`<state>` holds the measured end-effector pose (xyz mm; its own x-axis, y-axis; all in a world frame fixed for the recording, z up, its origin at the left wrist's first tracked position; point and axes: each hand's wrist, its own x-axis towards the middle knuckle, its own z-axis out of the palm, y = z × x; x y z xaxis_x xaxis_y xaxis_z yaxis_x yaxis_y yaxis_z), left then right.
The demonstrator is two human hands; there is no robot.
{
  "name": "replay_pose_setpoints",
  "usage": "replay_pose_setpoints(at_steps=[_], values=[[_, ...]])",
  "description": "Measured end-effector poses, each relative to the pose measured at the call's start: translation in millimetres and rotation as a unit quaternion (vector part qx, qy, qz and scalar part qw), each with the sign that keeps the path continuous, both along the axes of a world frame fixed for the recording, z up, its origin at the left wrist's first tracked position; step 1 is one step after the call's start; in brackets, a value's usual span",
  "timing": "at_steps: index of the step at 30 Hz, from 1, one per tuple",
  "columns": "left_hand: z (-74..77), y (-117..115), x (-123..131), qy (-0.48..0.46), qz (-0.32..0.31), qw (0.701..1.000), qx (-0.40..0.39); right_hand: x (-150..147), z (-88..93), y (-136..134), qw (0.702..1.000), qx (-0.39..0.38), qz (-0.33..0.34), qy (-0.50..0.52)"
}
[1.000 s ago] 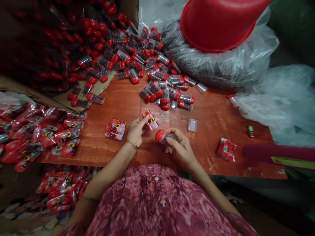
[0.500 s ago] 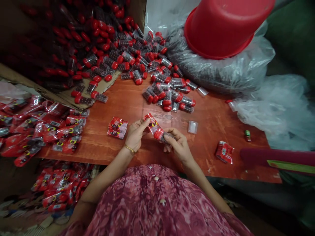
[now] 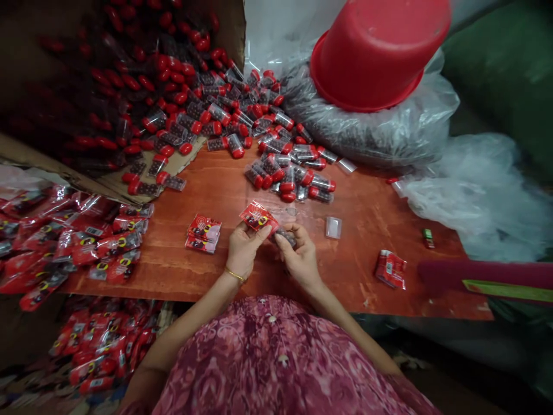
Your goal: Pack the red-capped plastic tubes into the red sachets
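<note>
My left hand [image 3: 242,251] pinches a small red printed sachet [image 3: 257,215] by its open end. My right hand [image 3: 299,256] grips a clear tube with a red cap [image 3: 285,236], its capped end pushed into the sachet. Both hands meet above the front middle of the orange-red table [image 3: 363,207]. Just left of my left hand lies a small stack of flat red sachets [image 3: 203,233]. Beyond my hands sits a heap of red-capped tubes [image 3: 285,170].
A cardboard box [image 3: 129,92] spills many more tubes at back left. Filled red sachets [image 3: 64,236] pile up at the left edge and below it. A red bucket [image 3: 380,52] rests on plastic bags at back right. A clear cap [image 3: 333,227] and a red packet [image 3: 390,268] lie right.
The hands came together: the tube in my right hand went from apart from the sachet to pushed into its mouth. The view shifted slightly.
</note>
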<state>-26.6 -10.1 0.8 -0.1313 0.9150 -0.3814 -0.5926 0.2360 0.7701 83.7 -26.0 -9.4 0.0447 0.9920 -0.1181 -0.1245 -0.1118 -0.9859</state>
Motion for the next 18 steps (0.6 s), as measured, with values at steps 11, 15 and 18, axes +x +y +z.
replay_pose_setpoints(at_steps=[11, 15, 18], values=[[7.8, 6.2, 0.2, -0.033, -0.020, 0.999, 0.021, -13.8, 4.3, 11.6, 0.999, 0.009, -0.006, 0.031], [6.3, 3.3, 0.8, -0.029, -0.076, 0.996, 0.036, -19.4, 0.9, 7.9, 0.998, 0.027, -0.025, 0.054], [5.1, 1.4, -1.2, -0.012, -0.117, 0.993, 0.029, -20.4, -2.5, 7.4, 0.993, -0.002, 0.000, 0.116]])
